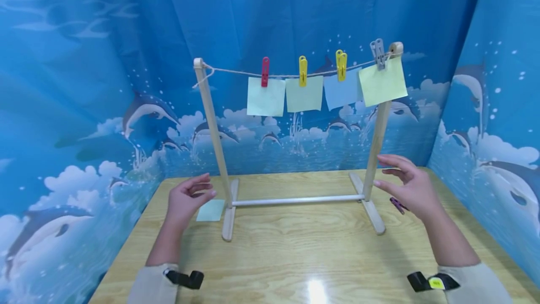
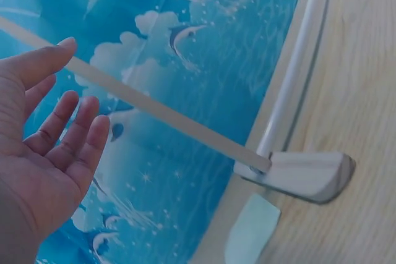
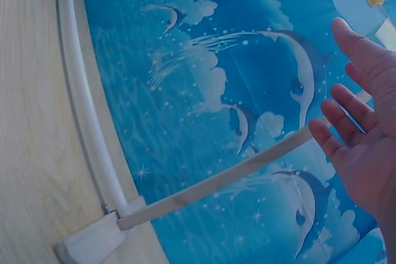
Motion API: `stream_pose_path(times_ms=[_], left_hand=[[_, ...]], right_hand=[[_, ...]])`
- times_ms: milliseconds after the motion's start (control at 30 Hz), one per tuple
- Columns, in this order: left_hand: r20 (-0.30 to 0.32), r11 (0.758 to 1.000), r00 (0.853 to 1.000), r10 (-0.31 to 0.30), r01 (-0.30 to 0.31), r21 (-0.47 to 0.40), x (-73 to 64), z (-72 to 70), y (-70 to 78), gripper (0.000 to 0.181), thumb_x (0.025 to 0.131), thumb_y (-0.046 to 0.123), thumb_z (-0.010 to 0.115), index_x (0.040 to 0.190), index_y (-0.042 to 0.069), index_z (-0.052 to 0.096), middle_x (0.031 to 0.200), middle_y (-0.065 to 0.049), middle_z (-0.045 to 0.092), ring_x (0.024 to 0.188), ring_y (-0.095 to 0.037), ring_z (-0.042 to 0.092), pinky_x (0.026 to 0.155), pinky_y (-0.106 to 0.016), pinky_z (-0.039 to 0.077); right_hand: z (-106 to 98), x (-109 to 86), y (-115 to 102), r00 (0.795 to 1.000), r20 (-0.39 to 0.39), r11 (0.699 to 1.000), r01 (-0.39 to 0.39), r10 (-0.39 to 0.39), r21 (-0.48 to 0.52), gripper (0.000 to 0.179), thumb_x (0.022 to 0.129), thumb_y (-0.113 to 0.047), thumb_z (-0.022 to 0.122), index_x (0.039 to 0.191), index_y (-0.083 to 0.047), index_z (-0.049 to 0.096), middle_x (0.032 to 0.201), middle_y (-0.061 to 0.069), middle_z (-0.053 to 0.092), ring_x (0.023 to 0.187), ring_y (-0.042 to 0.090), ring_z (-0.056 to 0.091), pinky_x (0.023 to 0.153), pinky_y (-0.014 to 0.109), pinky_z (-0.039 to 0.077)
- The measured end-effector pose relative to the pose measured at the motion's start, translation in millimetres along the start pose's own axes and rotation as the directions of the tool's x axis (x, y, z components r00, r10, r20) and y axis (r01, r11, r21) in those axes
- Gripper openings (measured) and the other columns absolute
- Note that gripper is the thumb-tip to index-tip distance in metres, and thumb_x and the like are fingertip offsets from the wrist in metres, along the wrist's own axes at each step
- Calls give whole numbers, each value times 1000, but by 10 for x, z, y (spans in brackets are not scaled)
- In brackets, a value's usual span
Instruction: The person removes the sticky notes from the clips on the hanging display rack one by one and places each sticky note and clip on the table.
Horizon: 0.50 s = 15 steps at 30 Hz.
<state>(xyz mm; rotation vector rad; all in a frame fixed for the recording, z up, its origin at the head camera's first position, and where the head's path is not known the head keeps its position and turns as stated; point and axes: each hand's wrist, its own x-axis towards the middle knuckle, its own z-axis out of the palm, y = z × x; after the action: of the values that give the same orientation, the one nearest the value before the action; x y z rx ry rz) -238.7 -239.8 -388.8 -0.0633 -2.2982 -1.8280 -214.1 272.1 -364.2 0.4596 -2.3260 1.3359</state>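
My left hand (image 1: 187,201) hovers left of the wooden stand's left post (image 1: 214,135), fingers loosely bent and holding nothing. A pale green paper square (image 1: 210,210) lies on the table beside it. On the other side, my right hand (image 1: 409,189) is raised beside the right post (image 1: 378,144), also holding nothing. Partly behind it, a purple clothespin (image 1: 398,205) lies on the table. From the string (image 1: 236,72) hang several paper squares, held by a red clothespin (image 1: 265,72), a yellow clothespin (image 1: 303,71), another yellow clothespin (image 1: 341,65) and a grey clothespin (image 1: 378,54).
The stand's feet rest on the wood-grain table (image 1: 287,247), joined by a white crossbar (image 1: 295,200). A blue curtain (image 1: 270,13) printed with dolphins surrounds the table at the back and both sides.
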Motion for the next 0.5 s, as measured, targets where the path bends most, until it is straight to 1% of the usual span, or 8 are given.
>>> stream_pose_path(times_ms=[100, 233, 333, 500], left_hand=[[24, 1000, 1000, 10, -10, 10, 14, 11, 37, 55, 82, 23, 81, 131, 8, 61, 126, -10, 62, 106, -15, 63, 86, -23, 54], [31, 1000, 999, 16, -16, 26, 36, 38, 107, 58, 81, 26, 82, 133, 11, 59, 127, -9, 61, 110, -18, 62, 86, -22, 54], [36, 999, 999, 32, -33, 25, 43, 59, 182, 61, 81, 26, 81, 136, 12, 57, 129, -9, 59, 112, -19, 61, 86, -22, 53], [74, 998, 996, 59, -57, -29, 71, 127, 305, 59, 84, 19, 79, 137, 9, 55, 131, -13, 57, 116, -25, 59, 87, -22, 53]], right_hand=[[14, 49, -73, 999, 8, 999, 35, -35, 24, 54, 86, 1, 73, 136, 0, 53, 137, -2, 50, 107, -4, 55, 79, 13, 52], [48, 133, -167, 997, 17, 996, 72, -73, 54, 54, 85, 3, 73, 136, -3, 55, 136, -3, 51, 110, -1, 55, 82, 12, 51], [91, 215, -249, 996, 28, 994, 88, -90, 63, 54, 85, 2, 73, 136, -5, 56, 135, 0, 52, 112, 1, 54, 84, 12, 50], [148, 365, -417, 989, 39, 987, 140, -144, 72, 53, 84, 2, 74, 134, -5, 57, 132, 4, 54, 112, 5, 55, 87, 13, 49]])
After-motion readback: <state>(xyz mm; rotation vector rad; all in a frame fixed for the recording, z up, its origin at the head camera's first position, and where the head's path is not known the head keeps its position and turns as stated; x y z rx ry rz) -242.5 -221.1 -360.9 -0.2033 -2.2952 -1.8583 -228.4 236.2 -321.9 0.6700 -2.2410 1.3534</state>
